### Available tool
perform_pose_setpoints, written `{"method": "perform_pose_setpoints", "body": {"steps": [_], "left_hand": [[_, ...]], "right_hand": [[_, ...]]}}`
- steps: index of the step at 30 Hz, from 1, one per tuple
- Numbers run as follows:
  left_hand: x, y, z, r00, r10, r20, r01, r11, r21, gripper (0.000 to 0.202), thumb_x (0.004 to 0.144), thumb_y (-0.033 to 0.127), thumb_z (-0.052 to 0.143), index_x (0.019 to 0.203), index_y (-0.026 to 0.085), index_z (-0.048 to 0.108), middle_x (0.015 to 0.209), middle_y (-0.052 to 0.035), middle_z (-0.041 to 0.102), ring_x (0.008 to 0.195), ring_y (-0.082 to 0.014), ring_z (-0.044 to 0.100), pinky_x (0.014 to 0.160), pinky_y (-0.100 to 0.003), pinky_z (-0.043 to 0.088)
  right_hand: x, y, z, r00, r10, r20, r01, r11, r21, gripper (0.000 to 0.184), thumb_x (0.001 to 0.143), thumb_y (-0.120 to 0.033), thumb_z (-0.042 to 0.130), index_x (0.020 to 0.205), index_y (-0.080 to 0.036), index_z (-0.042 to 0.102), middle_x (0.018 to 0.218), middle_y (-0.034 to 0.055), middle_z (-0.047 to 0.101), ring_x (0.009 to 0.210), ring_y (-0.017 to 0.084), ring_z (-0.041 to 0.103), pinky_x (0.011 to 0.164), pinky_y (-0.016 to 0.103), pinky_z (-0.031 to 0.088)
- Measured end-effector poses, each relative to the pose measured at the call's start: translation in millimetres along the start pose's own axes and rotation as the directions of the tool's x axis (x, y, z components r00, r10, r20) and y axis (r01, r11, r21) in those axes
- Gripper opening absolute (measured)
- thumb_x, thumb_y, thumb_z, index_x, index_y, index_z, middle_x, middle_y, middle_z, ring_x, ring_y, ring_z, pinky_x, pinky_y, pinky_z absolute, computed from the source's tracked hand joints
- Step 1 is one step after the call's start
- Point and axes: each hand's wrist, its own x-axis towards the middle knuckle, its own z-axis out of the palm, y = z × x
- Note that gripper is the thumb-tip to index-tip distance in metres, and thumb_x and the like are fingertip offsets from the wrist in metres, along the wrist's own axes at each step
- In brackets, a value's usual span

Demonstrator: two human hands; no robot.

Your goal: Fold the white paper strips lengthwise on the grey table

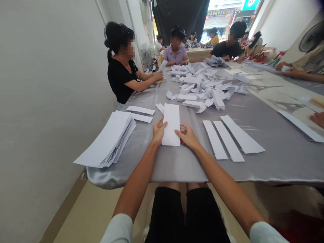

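Between my hands is a white folded paper strip (171,123), held upright by its two long sides above the table's near edge. My left hand (159,131) grips its left side, thumb on the front face. On the right side, my right hand (187,135) grips it lower down, thumb also in front; the fingers behind the paper are partly hidden. A thick stack of white paper sheets (108,136) lies to the left. Two narrow folded strips (140,110) rest just beyond that stack. Several folded strips (215,140) lie side by side to the right.
A large heap of folded white papers (199,84) covers the middle of the grey cloth-covered table (177,168). A person in black (120,71) sits at the left side, others sit at the far end, and another person's hands (291,69) show at the right. A wall (50,101) stands close on the left.
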Motion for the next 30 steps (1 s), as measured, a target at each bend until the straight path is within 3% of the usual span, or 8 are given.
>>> {"method": "perform_pose_setpoints", "body": {"steps": [2, 8, 15, 21, 25, 27, 30], "left_hand": [[0, -2, 0.1, 1.000, 0.015, 0.004, -0.015, 1.000, 0.019, 0.084, 0.068, 0.041, 0.094, 0.140, 0.013, 0.063, 0.097, -0.0117, 0.081, 0.071, -0.0210, 0.073, 0.062, -0.029, 0.058], [-8, -4, 3.2, 0.980, -0.028, 0.195, 0.015, 0.998, 0.068, 0.086, 0.059, 0.036, 0.101, 0.134, 0.015, 0.065, 0.112, -0.0143, 0.079, 0.087, -0.0246, 0.076, 0.076, -0.035, 0.062], [-8, -4, 3.7, 0.990, 0.020, 0.142, -0.039, 0.991, 0.131, 0.062, 0.061, 0.038, 0.098, 0.113, 0.013, 0.077, 0.119, -0.0156, 0.078, 0.105, -0.0273, 0.073, 0.089, -0.036, 0.060], [-2, -9, 2.3, 0.998, -0.057, 0.025, 0.055, 0.995, 0.089, 0.058, 0.060, 0.037, 0.097, 0.109, 0.013, 0.077, 0.096, -0.0091, 0.078, 0.087, -0.0227, 0.072, 0.080, -0.034, 0.058], [2, -12, 1.0, 0.996, -0.029, -0.078, 0.042, 0.983, 0.176, 0.048, 0.061, 0.020, 0.091, 0.107, 0.012, 0.078, 0.069, 0.0030, 0.062, 0.065, -0.0125, 0.060, 0.065, -0.025, 0.052], [2, -12, 1.4, 0.997, -0.023, -0.072, 0.037, 0.979, 0.201, 0.046, 0.060, 0.015, 0.088, 0.105, 0.012, 0.078, 0.065, 0.0049, 0.057, 0.061, -0.0108, 0.056, 0.061, -0.023, 0.048], [0, -11, 2.9, 0.999, -0.034, -0.019, 0.037, 0.980, 0.196, 0.049, 0.061, 0.018, 0.089, 0.109, 0.012, 0.077, 0.068, 0.0027, 0.061, 0.062, -0.0124, 0.059, 0.060, -0.023, 0.048]], "right_hand": [[1, 1, -1, 0.999, -0.021, -0.035, 0.021, 1.000, -0.003, 0.048, 0.081, -0.048, 0.076, 0.117, -0.021, 0.059, 0.057, -0.0094, 0.055, 0.036, 0.012, 0.049, 0.033, 0.023, 0.036], [3, 2, -4, 0.969, -0.081, -0.235, 0.079, 0.997, -0.016, 0.046, 0.077, -0.044, 0.076, 0.113, -0.019, 0.065, 0.060, -0.0075, 0.056, 0.047, 0.013, 0.052, 0.044, 0.024, 0.042], [1, -4, 1, 0.941, -0.160, -0.297, 0.127, 0.984, -0.128, 0.044, 0.077, -0.038, 0.071, 0.115, -0.015, 0.071, 0.061, -0.0053, 0.056, 0.057, 0.016, 0.054, 0.057, 0.028, 0.047], [0, -2, 4, 0.968, -0.120, -0.220, 0.109, 0.992, -0.061, 0.056, 0.079, -0.039, 0.068, 0.128, -0.012, 0.068, 0.065, -0.0065, 0.053, 0.051, 0.013, 0.051, 0.050, 0.025, 0.043], [1, 0, 2, 0.974, -0.096, -0.204, 0.067, 0.987, -0.144, 0.054, 0.077, -0.033, 0.063, 0.124, -0.009, 0.073, 0.056, -0.0070, 0.052, 0.049, 0.013, 0.048, 0.049, 0.024, 0.040], [1, -1, 1, 0.976, -0.081, -0.200, 0.041, 0.980, -0.196, 0.054, 0.075, -0.029, 0.061, 0.122, -0.009, 0.075, 0.052, -0.0067, 0.052, 0.048, 0.014, 0.047, 0.049, 0.024, 0.039], [2, -1, 1, 0.970, -0.094, -0.224, 0.040, 0.972, -0.233, 0.057, 0.073, -0.027, 0.059, 0.125, -0.009, 0.075, 0.052, -0.0071, 0.052, 0.049, 0.014, 0.048, 0.050, 0.025, 0.039]]}}
